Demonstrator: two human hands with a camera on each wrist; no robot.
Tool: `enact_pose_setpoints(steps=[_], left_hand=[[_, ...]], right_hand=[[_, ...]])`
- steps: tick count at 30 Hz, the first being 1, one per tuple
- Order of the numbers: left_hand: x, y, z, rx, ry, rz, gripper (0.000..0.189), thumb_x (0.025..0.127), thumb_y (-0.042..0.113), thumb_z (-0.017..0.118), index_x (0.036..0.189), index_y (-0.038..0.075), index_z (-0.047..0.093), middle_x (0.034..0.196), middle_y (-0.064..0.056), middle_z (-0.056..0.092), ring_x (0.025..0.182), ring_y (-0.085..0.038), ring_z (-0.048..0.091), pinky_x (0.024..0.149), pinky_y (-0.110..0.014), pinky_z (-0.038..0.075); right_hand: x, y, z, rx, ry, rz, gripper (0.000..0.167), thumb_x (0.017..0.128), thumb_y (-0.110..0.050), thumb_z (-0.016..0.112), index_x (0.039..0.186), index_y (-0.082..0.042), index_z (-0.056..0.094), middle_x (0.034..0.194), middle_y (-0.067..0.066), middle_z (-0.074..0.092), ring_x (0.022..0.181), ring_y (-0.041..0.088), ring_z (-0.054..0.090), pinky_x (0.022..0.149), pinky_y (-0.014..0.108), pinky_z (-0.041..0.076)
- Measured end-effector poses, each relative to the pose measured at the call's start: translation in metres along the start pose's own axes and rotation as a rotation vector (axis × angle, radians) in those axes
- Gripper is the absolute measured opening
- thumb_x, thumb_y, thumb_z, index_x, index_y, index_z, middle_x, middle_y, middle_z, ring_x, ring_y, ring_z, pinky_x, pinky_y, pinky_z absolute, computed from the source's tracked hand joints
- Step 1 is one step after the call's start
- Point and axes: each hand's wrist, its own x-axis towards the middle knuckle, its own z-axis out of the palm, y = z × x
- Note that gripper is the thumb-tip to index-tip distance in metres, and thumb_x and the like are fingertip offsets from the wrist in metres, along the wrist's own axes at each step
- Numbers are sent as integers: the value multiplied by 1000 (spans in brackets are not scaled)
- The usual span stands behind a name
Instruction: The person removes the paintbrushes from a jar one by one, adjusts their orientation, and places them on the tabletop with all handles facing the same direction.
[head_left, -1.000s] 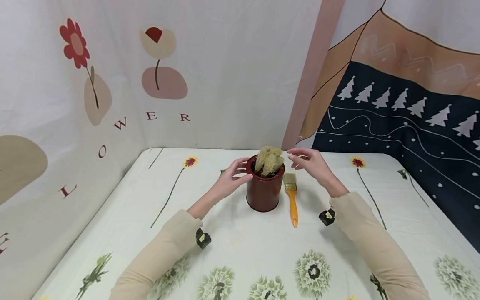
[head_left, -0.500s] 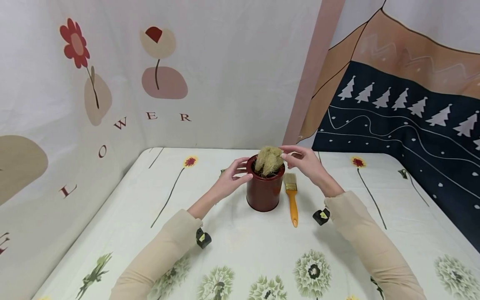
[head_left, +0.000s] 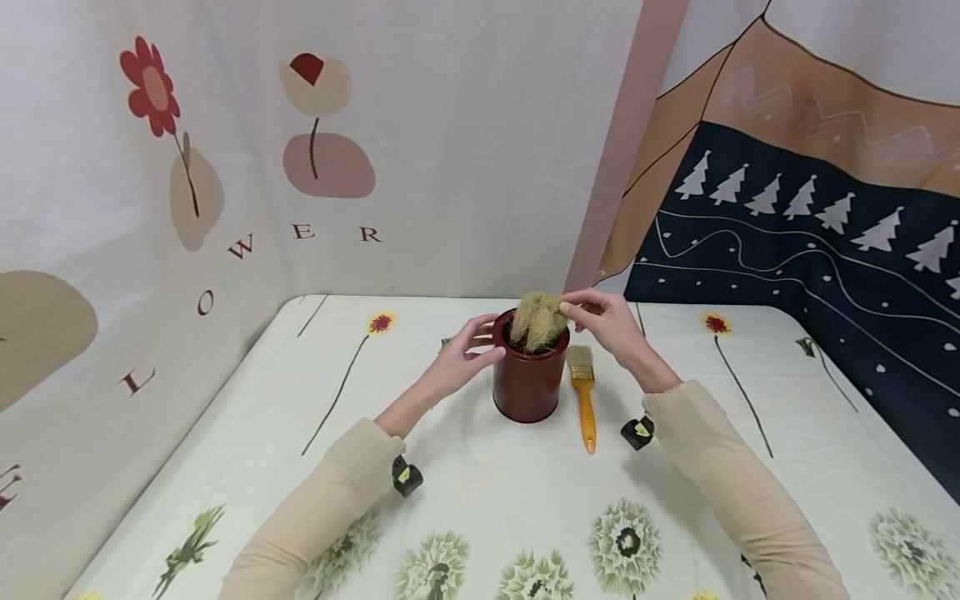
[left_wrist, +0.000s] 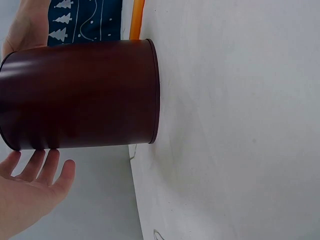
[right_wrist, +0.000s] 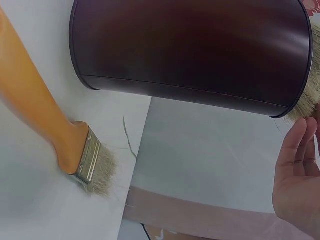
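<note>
A dark red cylindrical tin [head_left: 527,387] stands upright on the table. A tuft of dry, straw-coloured fibre [head_left: 538,322] sticks out of its top, above dark material inside the rim. With spread, fairly straight fingers, my left hand [head_left: 459,357] touches the tin's left side near the rim; the left wrist view shows fingertips against its wall [left_wrist: 80,97]. My right hand [head_left: 611,327] pinches the tuft's right edge between thumb and fingers. In the right wrist view those fingertips [right_wrist: 298,132] meet the fibre [right_wrist: 306,107], partly out of frame.
Just right of the tin lies a paintbrush [head_left: 584,402] with an orange handle, bristles pointing away. The table has a white flower-printed cloth [head_left: 465,517]. Behind it hangs printed fabric [head_left: 465,167], with a dark tree-patterned part [head_left: 795,250] at the right.
My right hand has moved left from beside the tin to the tuft and now has its fingertips on it. The left hand, tin and paintbrush stay where they were.
</note>
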Motion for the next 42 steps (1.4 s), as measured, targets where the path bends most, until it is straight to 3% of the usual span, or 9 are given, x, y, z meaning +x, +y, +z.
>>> enact_pose_setpoints(steps=[8, 17, 25, 32, 42], left_hand=[[0, 1, 0, 0, 0, -1, 55, 88, 14, 55, 135, 3, 28, 129, -18, 37, 116, -29, 39, 91, -38, 36], [0, 1, 0, -3, -1, 0, 55, 88, 13, 55, 135, 2, 28, 129, -18, 37, 116, -29, 39, 91, -38, 37], [0, 1, 0, 0, 5, -5, 55, 88, 14, 55, 135, 2, 29, 129, -18, 38, 116, -29, 39, 91, -38, 37], [0, 0, 1, 3, 11, -7, 55, 88, 14, 55, 134, 3, 29, 129, -18, 38, 115, -29, 40, 91, -38, 37], [1, -1, 1, -4, 13, -9, 54, 88, 14, 56, 134, 3, 30, 129, -17, 38, 115, -29, 39, 90, -38, 38]], right_hand=[[0, -4, 0, 33, 38, -70, 25, 86, -18, 59, 100, 2, 64, 86, 8, 58, 75, 28, 54, 66, 28, 49], [-6, -25, -1, 98, 60, -160, 21, 87, -4, 54, 98, 13, 59, 88, 4, 55, 81, 15, 53, 67, 26, 49], [3, -17, -8, 141, 108, -148, 24, 87, -11, 56, 99, 9, 58, 87, 1, 61, 79, 14, 59, 67, 24, 49], [1, -23, -13, 151, 170, -172, 24, 87, -14, 56, 99, 7, 58, 87, 0, 62, 78, 23, 58, 68, 23, 49], [0, -31, -20, 253, 250, -207, 12, 86, -12, 58, 94, -5, 63, 87, 2, 62, 78, 15, 59, 71, 22, 48]])
